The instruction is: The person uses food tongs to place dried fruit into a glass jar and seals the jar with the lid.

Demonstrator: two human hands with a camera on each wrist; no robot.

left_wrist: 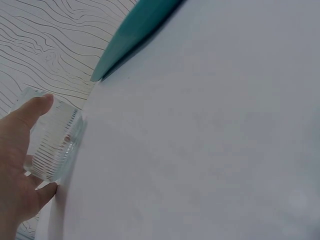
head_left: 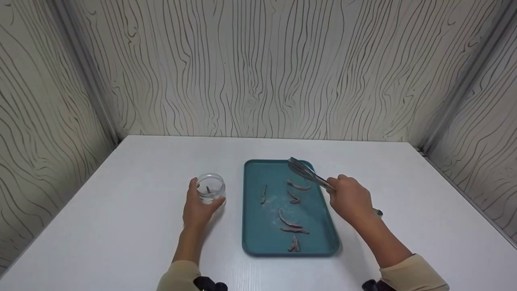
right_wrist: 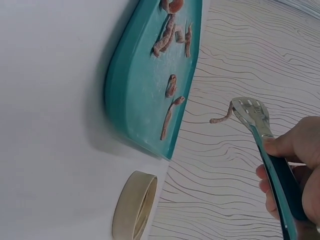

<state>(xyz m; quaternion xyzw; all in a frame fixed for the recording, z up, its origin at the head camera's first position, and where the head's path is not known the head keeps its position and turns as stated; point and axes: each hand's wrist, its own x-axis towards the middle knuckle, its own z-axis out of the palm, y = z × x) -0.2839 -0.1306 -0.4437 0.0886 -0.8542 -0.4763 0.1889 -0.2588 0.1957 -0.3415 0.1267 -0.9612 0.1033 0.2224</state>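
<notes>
My left hand grips a clear glass jar round its side, to the left of the tray. A small brown piece shows inside the jar. Metal tongs with teal handles are held in my right hand, raised over the right side of the tray. Pinched at their slotted tips, a thin brown strip dangles clear of the tray in the right wrist view. Several wrinkled brown strips lie scattered on the teal tray, which has pale powder on its surface.
The tray lies flat in the middle of a white table. In the right wrist view a beige ring-shaped thing rests on the table near the tray's end. Wood-grain patterned walls enclose the back and sides.
</notes>
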